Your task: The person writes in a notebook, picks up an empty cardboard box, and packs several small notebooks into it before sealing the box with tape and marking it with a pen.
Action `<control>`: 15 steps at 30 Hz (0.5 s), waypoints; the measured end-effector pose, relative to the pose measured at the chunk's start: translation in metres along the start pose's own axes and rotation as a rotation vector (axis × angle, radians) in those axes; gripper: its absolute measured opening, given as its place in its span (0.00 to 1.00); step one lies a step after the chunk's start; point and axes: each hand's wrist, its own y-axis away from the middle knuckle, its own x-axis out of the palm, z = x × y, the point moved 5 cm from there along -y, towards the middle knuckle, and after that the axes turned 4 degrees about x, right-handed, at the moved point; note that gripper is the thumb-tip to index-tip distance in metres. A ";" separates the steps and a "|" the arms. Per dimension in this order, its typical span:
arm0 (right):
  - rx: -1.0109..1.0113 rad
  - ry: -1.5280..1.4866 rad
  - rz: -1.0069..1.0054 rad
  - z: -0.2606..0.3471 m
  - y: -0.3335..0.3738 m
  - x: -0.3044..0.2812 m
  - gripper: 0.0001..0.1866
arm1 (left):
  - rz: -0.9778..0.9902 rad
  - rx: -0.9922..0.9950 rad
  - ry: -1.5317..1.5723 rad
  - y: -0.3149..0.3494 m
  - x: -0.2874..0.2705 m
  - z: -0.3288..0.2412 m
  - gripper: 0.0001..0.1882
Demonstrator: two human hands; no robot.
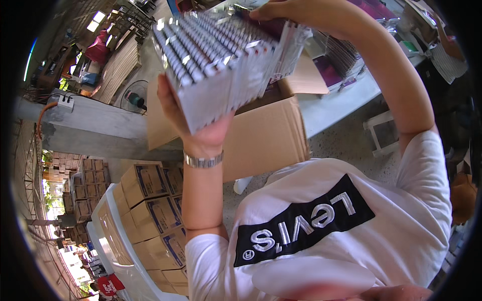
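"Firstly, where is the stack of spiral-bound books [208, 98]?"

"Raised in both hands, tilted, above an open cardboard carton [266, 138]. Dark coils run in rows along the upper face; pale edges face the wearer, with clear wrapping glinting about them."

"And the left hand [208, 134]?"

"Palm beneath the near left corner, thumb up along the left side; the stack is gripped between them. A metal-banded watch [203, 160] encircles the wrist."

"The right hand [286, 10]?"

"It reaches across to the far right end, fingers at the top beside a dark purple cover. Blur and the picture's edge leave the pinch uncertain; I cannot tell whether the fingers are pressed together on it."

"What surrounds the carton?"

"To the right, a pale table [326, 113] bearing further coil-bound books [344, 55], with a white stool [381, 133] nearby. To the left, a fan [134, 98]; lower left, stacked brown boxes [155, 215]."
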 end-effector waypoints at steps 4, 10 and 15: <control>0.012 0.403 -0.017 -0.005 -0.073 0.084 0.23 | 0.040 -0.001 0.096 0.031 -0.083 -0.052 0.36; 0.415 0.166 0.279 -0.097 -0.121 0.253 0.26 | 0.243 0.037 0.159 0.043 -0.120 -0.126 0.33; 0.431 0.205 1.082 -0.145 -0.102 0.341 0.26 | 0.143 0.137 0.122 0.040 -0.135 -0.175 0.41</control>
